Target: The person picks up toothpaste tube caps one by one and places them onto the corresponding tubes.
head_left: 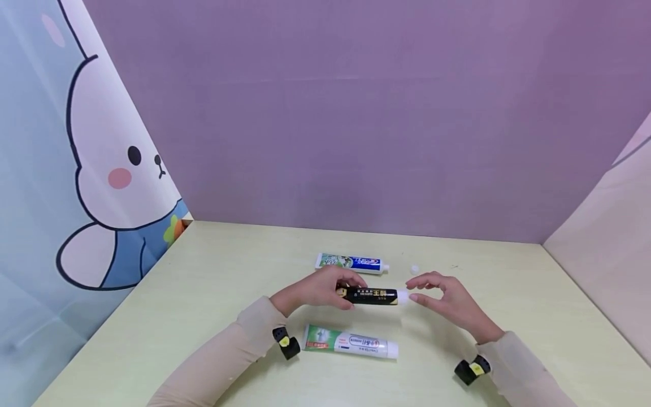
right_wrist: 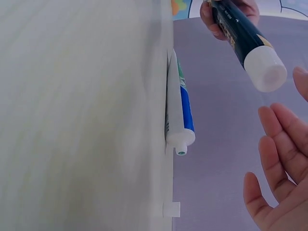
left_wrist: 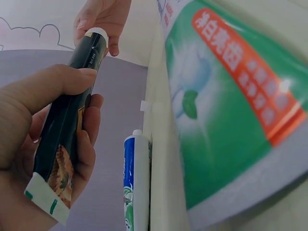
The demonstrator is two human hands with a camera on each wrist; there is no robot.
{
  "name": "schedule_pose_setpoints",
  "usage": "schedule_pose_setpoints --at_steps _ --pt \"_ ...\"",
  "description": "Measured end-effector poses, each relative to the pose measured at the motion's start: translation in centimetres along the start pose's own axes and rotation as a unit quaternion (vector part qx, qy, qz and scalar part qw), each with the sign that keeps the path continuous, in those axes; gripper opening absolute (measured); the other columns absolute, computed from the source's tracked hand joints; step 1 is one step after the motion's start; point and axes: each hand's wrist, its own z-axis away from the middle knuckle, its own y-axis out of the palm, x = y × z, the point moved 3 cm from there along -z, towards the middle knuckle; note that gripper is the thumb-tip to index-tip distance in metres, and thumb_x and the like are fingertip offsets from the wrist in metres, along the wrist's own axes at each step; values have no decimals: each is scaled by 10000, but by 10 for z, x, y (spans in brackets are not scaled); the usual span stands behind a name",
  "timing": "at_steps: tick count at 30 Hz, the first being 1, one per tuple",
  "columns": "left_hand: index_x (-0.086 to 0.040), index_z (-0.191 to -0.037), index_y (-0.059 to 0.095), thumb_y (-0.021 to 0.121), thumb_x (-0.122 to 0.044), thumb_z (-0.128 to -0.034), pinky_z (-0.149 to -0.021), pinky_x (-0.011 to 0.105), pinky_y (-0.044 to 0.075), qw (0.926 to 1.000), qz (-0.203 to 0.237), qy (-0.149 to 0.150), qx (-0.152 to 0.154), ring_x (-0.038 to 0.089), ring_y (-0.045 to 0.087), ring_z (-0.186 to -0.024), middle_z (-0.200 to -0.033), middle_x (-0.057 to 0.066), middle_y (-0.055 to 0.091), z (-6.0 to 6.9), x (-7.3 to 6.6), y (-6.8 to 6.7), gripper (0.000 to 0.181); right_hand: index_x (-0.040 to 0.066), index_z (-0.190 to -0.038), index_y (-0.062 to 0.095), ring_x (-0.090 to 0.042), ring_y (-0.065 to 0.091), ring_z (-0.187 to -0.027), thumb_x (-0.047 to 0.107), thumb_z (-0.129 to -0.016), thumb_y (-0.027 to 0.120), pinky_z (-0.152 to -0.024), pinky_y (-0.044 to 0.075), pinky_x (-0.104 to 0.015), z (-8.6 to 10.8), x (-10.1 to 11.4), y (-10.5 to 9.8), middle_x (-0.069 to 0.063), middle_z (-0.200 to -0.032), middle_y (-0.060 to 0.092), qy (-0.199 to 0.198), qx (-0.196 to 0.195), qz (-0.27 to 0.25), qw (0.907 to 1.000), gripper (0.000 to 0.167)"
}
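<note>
My left hand grips a black toothpaste tube with gold lettering, holding it level above the table. Its white cap is on and points toward my right hand. That hand has its fingers spread close to the cap; in the right wrist view a gap shows between them. Behind the held tube lies a blue, white and green toothpaste tube, its bare nozzle showing. A small white cap sits to its right. Nearer me rests a green and white toothpaste tube, capped.
The pale table meets a purple back wall. A curtain with a cartoon rabbit hangs at the left, and a pale panel borders the right. Small cameras are strapped to both wrists.
</note>
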Motion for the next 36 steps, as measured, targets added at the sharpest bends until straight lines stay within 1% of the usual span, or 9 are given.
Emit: schedule_pose_setpoints --at_steps 5,10,16,22,27,29,32,36 --pt "-101 -1155 646 754 -30 -749 -922 222 434 9999 -68 -44 69 102 566 -1039 -1088 -11 665 -1 3 2 426 92 -1016 699 -176 607 -920 91 -833 704 -798 473 -299 -1 -8 0 -22 -1025 695 80 -61 55 9999 184" --pt "-95 -1170 634 742 -8 -746 -912 215 434 9997 -95 -11 219 110 555 -1056 -1112 -6 657 -1 6 4 446 89 -1030 695 -108 608 -932 91 -845 692 -796 489 -324 -3 -17 -4 -32 -1026 697 290 -75 113 9995 185" --pt "-94 -1177 630 728 10 -733 -894 211 429 9992 -111 -137 356 98 536 -1050 -1135 -13 635 0 12 5 466 76 -1038 694 -45 584 -922 165 -886 659 -795 484 -279 -10 -21 -9 -38 -1053 691 592 121 108 9981 180" --pt "-90 -1190 617 712 21 -720 -922 226 426 9984 -192 -266 454 95 550 -1024 -1110 -1 642 -1 18 4 492 35 -1046 683 -75 595 -898 171 -903 637 -783 495 -288 -17 -25 -12 -69 -1048 689 685 280 -115 9972 203" --pt "-108 -1195 614 702 36 -708 -867 205 440 9975 -355 -270 539 76 538 -1000 -1104 -22 634 -7 22 4 515 30 -1070 675 -61 585 -890 180 -906 635 -771 491 -268 -21 -33 -17 -86 -1068 683 875 241 -134 9958 226" --pt "-110 -1190 617 707 40 -709 -850 198 438 9973 -400 -270 545 76 532 -989 -1093 -25 631 -8 23 4 512 47 -1070 679 -54 582 -885 195 -904 639 -764 485 -253 -23 -35 -19 -99 -1070 682 962 193 -167 9950 226" --pt "-125 -1185 621 718 33 -716 -806 195 435 9967 -460 -352 577 84 515 -957 -1075 -30 616 -9 22 3 504 57 -1071 680 -59 583 -877 211 -902 643 -758 478 -232 -25 -37 -23 -116 -1076 678 1069 134 -252 9939 232" --pt "-151 -1176 626 726 20 -723 -754 203 431 9963 -437 -419 616 89 496 -925 -1057 -40 594 -8 22 3 495 37 -1090 667 -73 583 -886 201 -901 643 -760 474 -222 -28 -41 -27 -128 -1097 667 1168 141 -253 9927 251"
